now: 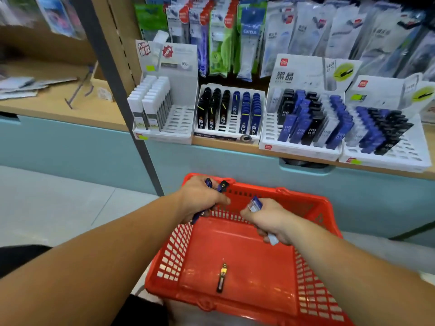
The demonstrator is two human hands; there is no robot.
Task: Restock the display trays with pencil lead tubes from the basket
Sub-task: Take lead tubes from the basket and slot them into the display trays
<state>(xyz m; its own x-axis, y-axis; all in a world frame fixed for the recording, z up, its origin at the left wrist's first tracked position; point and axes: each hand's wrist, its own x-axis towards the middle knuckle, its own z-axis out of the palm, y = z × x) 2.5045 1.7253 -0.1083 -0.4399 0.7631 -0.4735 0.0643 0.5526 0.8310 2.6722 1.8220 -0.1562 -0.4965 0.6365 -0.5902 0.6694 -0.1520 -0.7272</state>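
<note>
- Low in the middle of the frame, a red basket sits in front of the person, below the shelf.
- Over the basket's far left corner, the left hand is curled in a fist; its grip is closed round a bunch of blue and black tubes, whose ends stick out above and below the fingers.
- To its right and apart from it, the right hand hangs over the far side of the basket; its grip is closed round a blue-topped tube, and a white end shows under the palm. How many it holds I cannot tell.
- One dark loose tube lies alone on the basket's bottom, near the lower edge, pointing up the frame.
- Four white trays stand side by side on the shelf across the upper half.
- At the left, the first tray holds white tubes in its two left rows; open slots show on its right.
- Next, the second tray has black tubes in the left rows and blue in the right.
- Right of it, the third tray and fourth tray carry mixed blue, black and clear tubes, some marked HB 0.5, with open slots at the front.
- Hanging packs fill the top of the frame behind the trays.
</note>
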